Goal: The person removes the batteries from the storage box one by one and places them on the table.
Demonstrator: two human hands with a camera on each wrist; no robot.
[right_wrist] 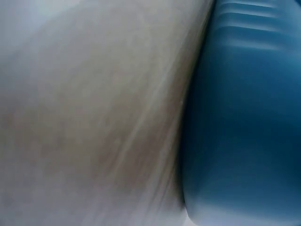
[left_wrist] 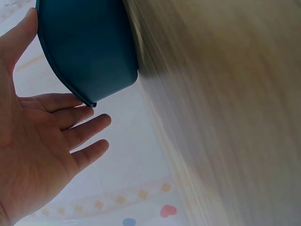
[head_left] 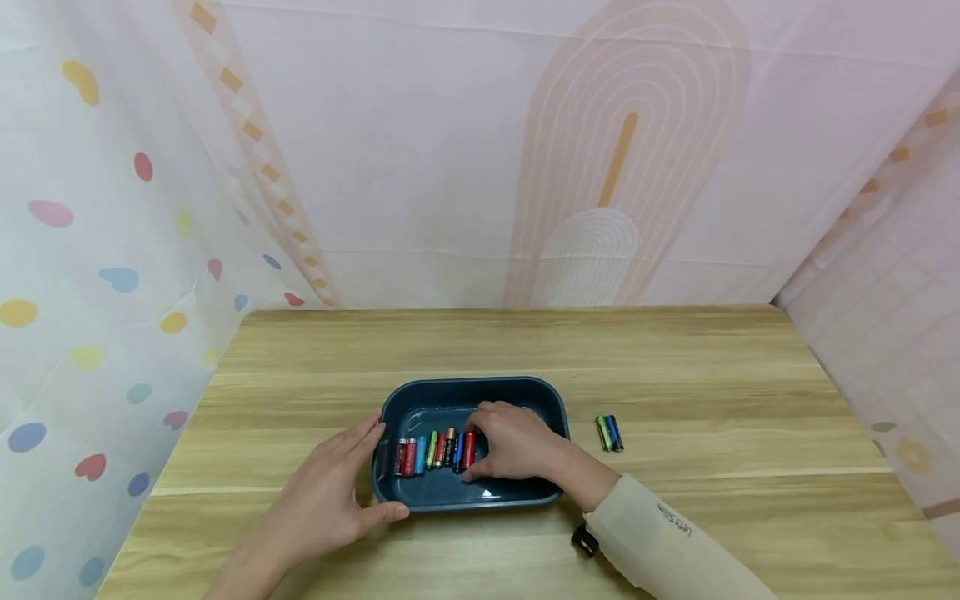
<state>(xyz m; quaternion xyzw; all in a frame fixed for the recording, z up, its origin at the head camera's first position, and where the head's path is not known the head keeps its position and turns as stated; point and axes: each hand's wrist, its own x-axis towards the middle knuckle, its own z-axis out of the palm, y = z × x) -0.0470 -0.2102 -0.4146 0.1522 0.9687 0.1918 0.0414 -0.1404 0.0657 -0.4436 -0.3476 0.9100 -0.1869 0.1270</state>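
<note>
A dark blue rectangular tub (head_left: 517, 492) stands on the table with a row of several batteries inside, among them a light blue battery (head_left: 420, 456). My right hand (head_left: 517, 442) reaches into the tub and pinches a red battery (head_left: 469, 450) at the row's right end, fingertips at its far end and thumb at its near end. Around the tub's left end, my left hand (head_left: 330, 492) rests with thumb and fingertips at the rim. The left wrist view shows that hand's fingers (left_wrist: 87, 132) spread and fairly straight. Only the tub's outer wall (right_wrist: 244, 117) shows beside the table in the right wrist view.
To the right of the tub, a green battery (head_left: 603, 433) and a blue battery (head_left: 614, 433) lie side by side on the wooden table (head_left: 712, 375). A small black object (head_left: 584, 540) is at the right sleeve's cuff. Patterned curtains (head_left: 420, 150) hang behind and at both sides.
</note>
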